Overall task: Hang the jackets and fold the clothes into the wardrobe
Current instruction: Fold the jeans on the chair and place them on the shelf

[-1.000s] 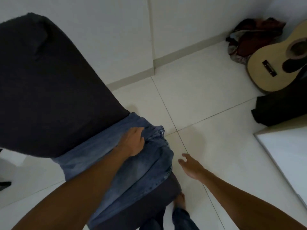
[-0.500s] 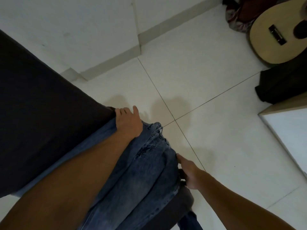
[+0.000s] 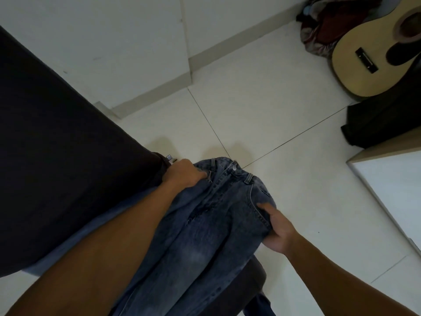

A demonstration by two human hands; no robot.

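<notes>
A pair of blue jeans [image 3: 205,236] lies over a dark chair seat [image 3: 248,283], waistband and metal button facing away from me. My left hand [image 3: 184,174] grips the waistband at its left side, next to the chair's black backrest [image 3: 57,156]. My right hand [image 3: 276,229] holds the right side of the jeans near the pocket, thumb on top of the denim. More denim shows below the chair at the bottom edge.
White tiled floor [image 3: 262,110] spreads ahead. A guitar [image 3: 369,53] leans in the far right corner beside a heap of dark red clothes [image 3: 323,26] and a black bag [image 3: 382,119]. A white panel with a wooden edge [image 3: 391,185] stands at right.
My right hand came in from open air and took hold of the right side of the jeans. My left hand shifted along the waistband, and the jeans are now spread wider, button visible.
</notes>
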